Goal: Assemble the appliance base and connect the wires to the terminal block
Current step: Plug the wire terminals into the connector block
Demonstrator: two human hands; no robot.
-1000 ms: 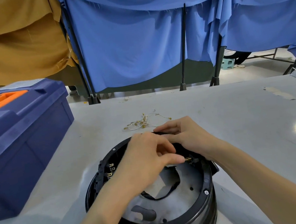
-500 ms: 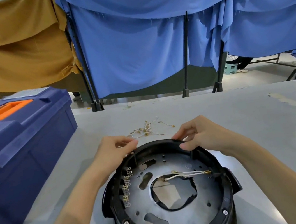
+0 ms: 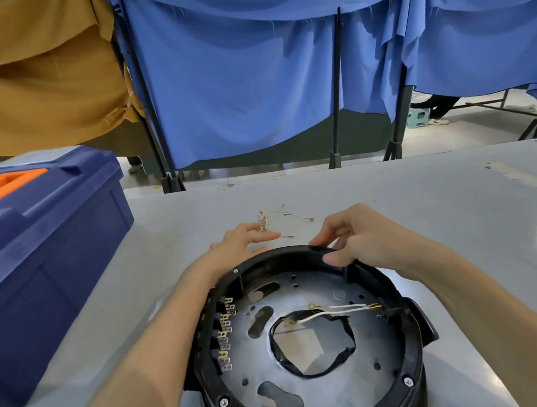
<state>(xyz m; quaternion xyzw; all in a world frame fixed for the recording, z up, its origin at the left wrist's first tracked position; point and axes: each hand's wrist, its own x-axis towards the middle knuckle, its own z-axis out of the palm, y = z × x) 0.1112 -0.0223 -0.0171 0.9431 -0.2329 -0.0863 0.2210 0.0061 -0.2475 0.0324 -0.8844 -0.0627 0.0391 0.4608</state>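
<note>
The round black appliance base (image 3: 412, 348) sits on the grey table (image 3: 431, 202); the right hand (image 3: 357, 239) pinches its far rim, thumb inside; the left hand (image 3: 241, 241) holds nothing, fingers straight, beside loose wires (image 3: 267, 220); white wires (image 3: 339, 310) cross the base's floor; the terminal block (image 3: 224, 335) lines its left wall

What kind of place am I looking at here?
Probably a workshop or assembly station: a blue toolbox and an opened appliance base stand on a grey worktable, with blue cloth partitions on stands behind.
</note>
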